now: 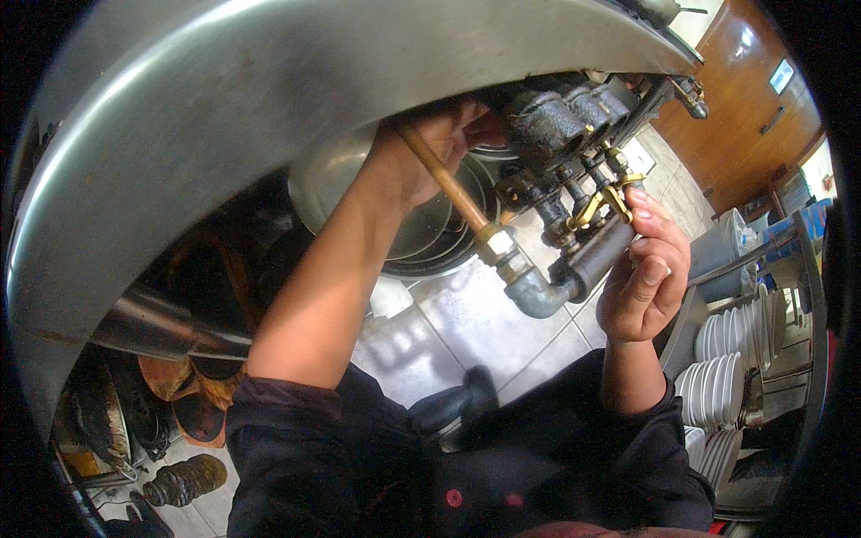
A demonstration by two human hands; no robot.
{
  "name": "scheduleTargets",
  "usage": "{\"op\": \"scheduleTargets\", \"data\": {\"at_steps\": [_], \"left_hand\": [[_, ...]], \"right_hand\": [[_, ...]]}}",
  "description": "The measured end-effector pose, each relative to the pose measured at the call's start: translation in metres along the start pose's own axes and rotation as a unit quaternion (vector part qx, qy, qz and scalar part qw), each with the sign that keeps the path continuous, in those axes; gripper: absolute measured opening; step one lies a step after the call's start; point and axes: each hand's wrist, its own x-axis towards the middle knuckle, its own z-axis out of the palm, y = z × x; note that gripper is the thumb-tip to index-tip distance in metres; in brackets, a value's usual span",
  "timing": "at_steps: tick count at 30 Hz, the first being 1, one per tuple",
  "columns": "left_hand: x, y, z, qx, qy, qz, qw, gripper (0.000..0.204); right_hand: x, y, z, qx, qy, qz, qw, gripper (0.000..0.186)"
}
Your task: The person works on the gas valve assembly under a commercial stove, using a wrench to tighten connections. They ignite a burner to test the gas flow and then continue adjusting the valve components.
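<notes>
My left hand [441,134] reaches up under the curved steel edge [269,67], behind a slanting copper pipe [441,182]. Its fingertips are lost in shadow beside the black cast-iron burner fittings [549,125], so their grip is hidden. On the other side, my right hand [647,269] is up against a row of brass valve handles [603,206]. Its fingers are curled, with the fingertips on the rightmost handle and the thumb bent lower down. The valves stand on a dark manifold pipe [603,255], which joins a grey elbow [541,294] and the copper pipe's brass nut [495,242].
Metal pots [426,224] sit beneath the steel body, behind my left forearm. Blackened pans [103,403] stand at lower left above the tiled floor [421,332]. A rack of stacked white plates [713,386] and a grey bin [722,255] are close on the right.
</notes>
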Motion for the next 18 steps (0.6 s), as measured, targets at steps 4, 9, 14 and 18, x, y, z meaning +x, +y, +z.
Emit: {"op": "scheduleTargets", "data": {"at_steps": [4, 9, 14, 18], "left_hand": [[0.000, 0.003, 0.002, -0.003, 0.003, -0.007, 1.000, 0.018], [-0.001, 0.008, 0.017, 0.039, 0.086, -0.037, 0.995, 0.018], [0.002, 0.004, 0.007, 0.016, 0.056, -0.021, 0.998, 0.018], [0.001, 0.000, 0.006, 0.005, 0.050, -0.005, 0.999, 0.017]], "right_hand": [[0.001, -0.001, 0.000, 0.003, 0.000, 0.004, 1.000, 0.028], [0.001, -0.001, 0.000, 0.002, 0.000, 0.003, 1.000, 0.029], [0.002, 0.000, 0.000, 0.008, 0.000, 0.004, 1.000, 0.029], [0.001, 0.000, 0.000, 0.005, 0.003, 0.003, 1.000, 0.029]]}}
